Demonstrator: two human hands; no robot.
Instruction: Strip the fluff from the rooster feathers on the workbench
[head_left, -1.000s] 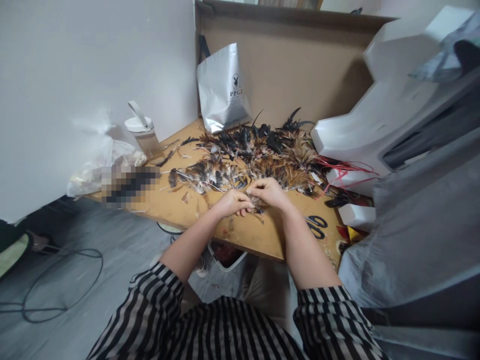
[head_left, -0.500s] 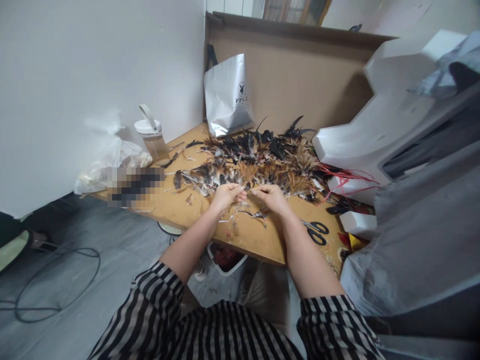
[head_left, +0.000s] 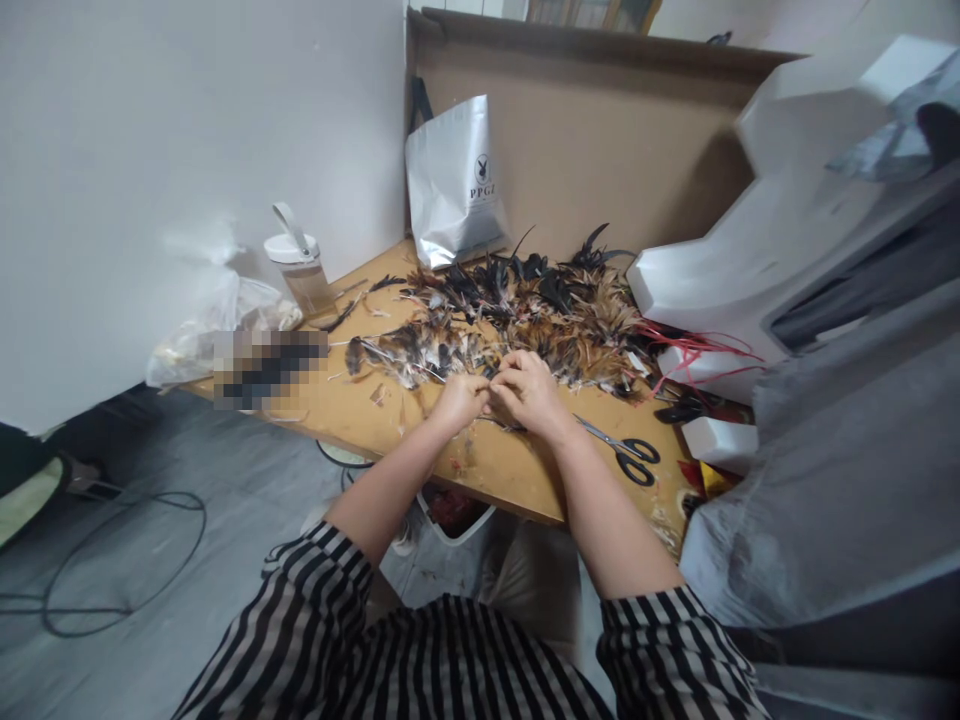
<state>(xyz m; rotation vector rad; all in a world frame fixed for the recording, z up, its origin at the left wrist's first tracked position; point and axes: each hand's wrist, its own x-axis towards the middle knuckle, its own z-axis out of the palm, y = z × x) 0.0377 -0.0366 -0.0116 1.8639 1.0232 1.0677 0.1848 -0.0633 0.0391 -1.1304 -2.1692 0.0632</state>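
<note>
My left hand (head_left: 463, 402) is closed in a pinch above the front of the table, its fingertips meeting those of my right hand (head_left: 525, 388). What lies between the fingers is too small and too covered to make out. My right hand is also closed, its fingers bent over the left fingertips. Just beyond both hands lie rows of brown and black feathers (head_left: 592, 355), some with pale quills. A few loose dark feathers lie under my right hand, mostly hidden. To the right of that hand rest scissors (head_left: 636, 460) with black handles.
A silver bag (head_left: 450, 190) stands at the back against a cardboard panel (head_left: 615, 150). At left are a lidded cup (head_left: 304, 275) and a plastic bag (head_left: 225, 325). White foam (head_left: 697, 270) and red strings (head_left: 697, 345) border the right. Below the table edge (head_left: 495, 495) sits a bin (head_left: 454, 525).
My hands have come together; the right moved left and over the left fingertips, where before there was a small gap. More of the scissors shows now.
</note>
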